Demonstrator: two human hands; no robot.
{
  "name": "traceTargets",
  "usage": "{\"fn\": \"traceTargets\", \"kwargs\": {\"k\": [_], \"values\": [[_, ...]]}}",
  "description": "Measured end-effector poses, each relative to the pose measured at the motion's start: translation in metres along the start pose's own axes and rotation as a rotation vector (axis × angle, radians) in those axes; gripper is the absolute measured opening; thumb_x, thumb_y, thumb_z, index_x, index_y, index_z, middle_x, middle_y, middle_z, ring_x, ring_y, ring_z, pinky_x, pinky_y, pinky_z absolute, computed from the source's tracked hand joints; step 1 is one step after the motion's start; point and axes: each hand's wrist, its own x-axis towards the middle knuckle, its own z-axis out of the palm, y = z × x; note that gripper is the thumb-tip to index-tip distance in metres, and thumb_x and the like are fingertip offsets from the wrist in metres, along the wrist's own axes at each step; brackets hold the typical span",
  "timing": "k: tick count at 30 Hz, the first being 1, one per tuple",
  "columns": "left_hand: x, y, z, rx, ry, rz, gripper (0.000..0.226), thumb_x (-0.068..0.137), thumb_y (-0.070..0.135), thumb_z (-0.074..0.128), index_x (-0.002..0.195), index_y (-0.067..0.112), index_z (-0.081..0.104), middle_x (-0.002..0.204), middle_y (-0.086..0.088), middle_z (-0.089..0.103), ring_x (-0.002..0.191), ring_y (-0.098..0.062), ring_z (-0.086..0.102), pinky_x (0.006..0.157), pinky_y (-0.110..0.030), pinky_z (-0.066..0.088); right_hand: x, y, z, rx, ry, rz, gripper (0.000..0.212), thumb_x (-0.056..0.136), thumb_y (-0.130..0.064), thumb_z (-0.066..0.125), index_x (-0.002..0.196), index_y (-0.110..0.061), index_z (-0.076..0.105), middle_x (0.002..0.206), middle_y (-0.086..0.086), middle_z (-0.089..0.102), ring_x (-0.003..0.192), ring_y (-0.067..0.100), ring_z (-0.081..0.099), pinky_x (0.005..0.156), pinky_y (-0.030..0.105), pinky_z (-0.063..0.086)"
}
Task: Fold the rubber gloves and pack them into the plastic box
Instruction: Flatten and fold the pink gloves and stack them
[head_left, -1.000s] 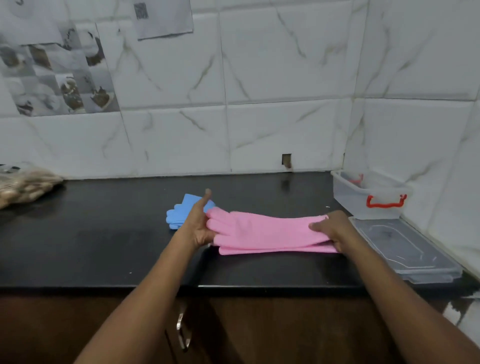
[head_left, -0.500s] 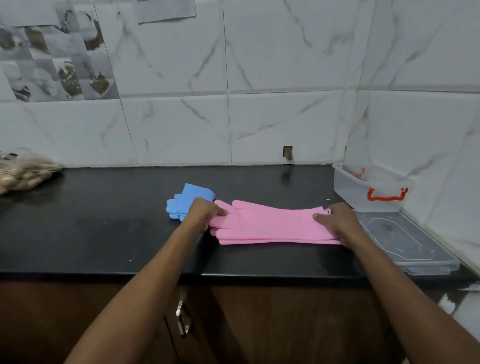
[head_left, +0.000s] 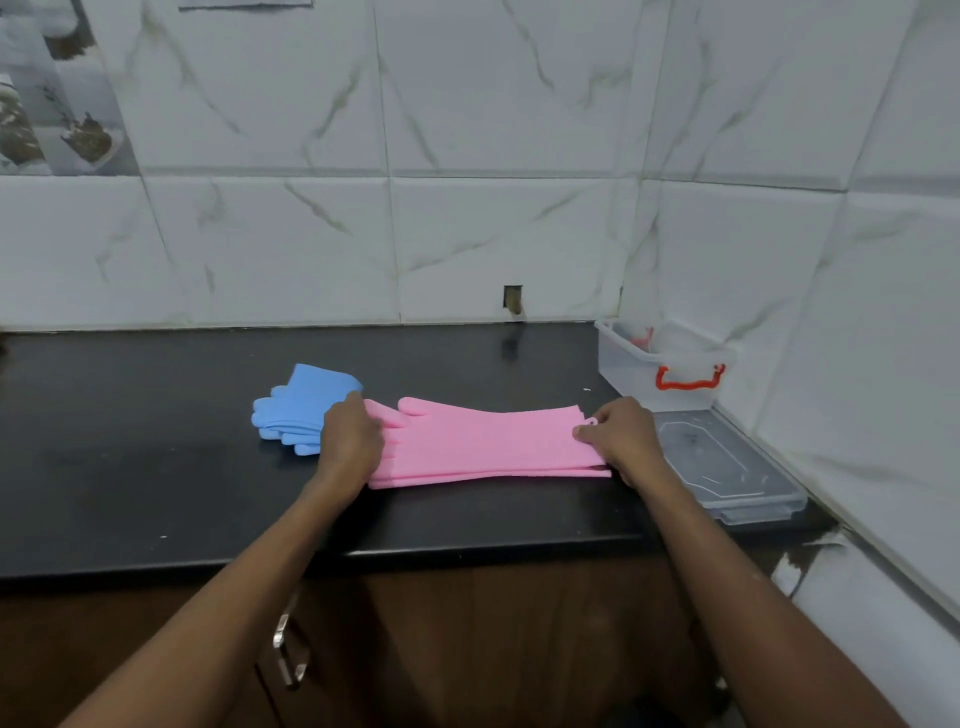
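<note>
A pair of pink rubber gloves (head_left: 483, 444) lies stacked and flat on the black counter (head_left: 156, 467), fingers to the left, cuffs to the right. My left hand (head_left: 350, 441) rests on the finger end and grips it. At the cuff end, my right hand (head_left: 623, 434) pinches the edge. Folded blue gloves (head_left: 296, 410) lie just left of my left hand. The clear plastic box (head_left: 667, 366) with a red handle stands open in the back right corner. Its clear lid (head_left: 727, 465) lies flat on the counter in front of it.
Tiled walls close the counter at the back and on the right. The counter's front edge runs just below the pink gloves. A cupboard handle (head_left: 288, 654) shows under the counter.
My left hand has come down from a raised thumb onto the pink gloves' fingers. The gloves lie flatter and straighter. The view has shifted downward and the bag at far left has left the frame.
</note>
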Motion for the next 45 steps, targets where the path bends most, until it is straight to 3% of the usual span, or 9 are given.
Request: {"fn": "traceTargets", "kwargs": {"k": [6, 9, 15, 22, 28, 33, 36, 39, 45], "values": [[0.001, 0.002, 0.004, 0.044, 0.017, 0.054, 0.027, 0.091, -0.006, 0.044, 0.114, 0.000, 0.058, 0.102, -0.018, 0.066, 0.093, -0.036, 0.062, 0.075, -0.040, 0.047, 0.005, 0.003, -0.009, 0.095, -0.091, 0.097, 0.038, 0.078, -0.020, 0.072, 0.051, -0.010, 0.047, 0.050, 0.007, 0.042, 0.048, 0.021, 0.044, 0.051, 0.028, 0.033], [0.005, 0.007, 0.001, 0.053, 0.042, 0.047, 0.027, 0.088, -0.005, 0.042, 0.106, 0.005, 0.060, 0.097, -0.014, 0.066, 0.087, -0.035, 0.062, 0.072, -0.039, 0.049, 0.005, 0.002, -0.009, -0.069, -0.079, 0.080, 0.035, 0.081, -0.028, 0.069, 0.055, -0.010, 0.052, 0.050, 0.003, 0.044, 0.054, 0.021, 0.050, 0.054, 0.029, 0.038], [-0.001, 0.005, 0.011, 0.133, -0.014, -0.006, 0.034, 0.098, 0.031, 0.050, 0.120, 0.006, 0.054, 0.112, -0.015, 0.064, 0.102, -0.036, 0.060, 0.079, -0.042, 0.046, -0.007, 0.003, 0.005, -0.255, 0.041, 0.022, 0.026, 0.084, -0.032, 0.063, 0.071, -0.011, 0.057, 0.063, 0.003, 0.053, 0.062, 0.021, 0.054, 0.049, 0.022, 0.029], [0.008, 0.008, 0.008, -0.053, 0.138, -0.026, 0.022, 0.097, 0.013, 0.048, 0.114, 0.007, 0.059, 0.107, -0.016, 0.066, 0.096, -0.037, 0.061, 0.075, -0.041, 0.045, -0.015, 0.009, 0.013, -0.188, 0.204, -0.005, 0.026, 0.087, -0.029, 0.058, 0.067, -0.013, 0.055, 0.057, -0.003, 0.047, 0.053, 0.009, 0.045, 0.047, 0.019, 0.022], [0.006, -0.001, 0.017, 0.009, 0.104, -0.025, 0.028, 0.097, 0.013, 0.046, 0.120, 0.007, 0.061, 0.115, -0.014, 0.066, 0.104, -0.034, 0.060, 0.076, -0.039, 0.043, -0.014, 0.009, 0.016, -0.238, 0.197, 0.007, 0.023, 0.087, -0.033, 0.062, 0.072, -0.015, 0.060, 0.064, -0.001, 0.055, 0.055, 0.007, 0.048, 0.049, 0.017, 0.028], [0.013, 0.010, 0.014, -0.150, 0.214, 0.031, 0.025, 0.095, 0.003, 0.050, 0.115, 0.005, 0.065, 0.109, -0.016, 0.067, 0.098, -0.031, 0.062, 0.075, -0.032, 0.041, -0.016, 0.008, 0.017, -0.263, 0.223, 0.002, 0.019, 0.091, -0.032, 0.060, 0.087, -0.013, 0.065, 0.088, 0.006, 0.069, 0.067, 0.012, 0.054, 0.060, 0.022, 0.040], [0.011, 0.011, 0.016, -0.090, 0.154, 0.028, 0.025, 0.095, 0.002, 0.047, 0.112, 0.002, 0.065, 0.106, -0.015, 0.066, 0.095, -0.032, 0.062, 0.074, -0.033, 0.043, -0.018, 0.008, 0.016, -0.290, 0.208, 0.001, 0.021, 0.091, -0.032, 0.060, 0.097, -0.013, 0.066, 0.094, 0.006, 0.070, 0.070, 0.012, 0.054, 0.063, 0.023, 0.042], [0.002, 0.007, 0.019, 0.042, 0.053, 0.011, 0.021, 0.091, 0.002, 0.043, 0.094, -0.003, 0.063, 0.088, -0.009, 0.056, 0.074, -0.027, 0.051, 0.062, -0.036, 0.040, -0.020, 0.005, 0.016, -0.316, 0.193, 0.000, 0.019, 0.091, -0.030, 0.062, 0.100, -0.014, 0.064, 0.097, 0.005, 0.069, 0.071, 0.011, 0.053, 0.063, 0.023, 0.042], [0.001, 0.018, 0.005, 0.076, 0.074, 0.096, 0.018, 0.089, 0.002, 0.043, 0.088, 0.001, 0.061, 0.089, -0.007, 0.051, 0.073, -0.025, 0.049, 0.059, -0.031, 0.038, -0.021, 0.006, 0.011, -0.341, 0.237, -0.041, 0.012, 0.090, -0.023, 0.061, 0.083, -0.014, 0.058, 0.077, 0.004, 0.059, 0.065, 0.015, 0.051, 0.055, 0.025, 0.036]]}}
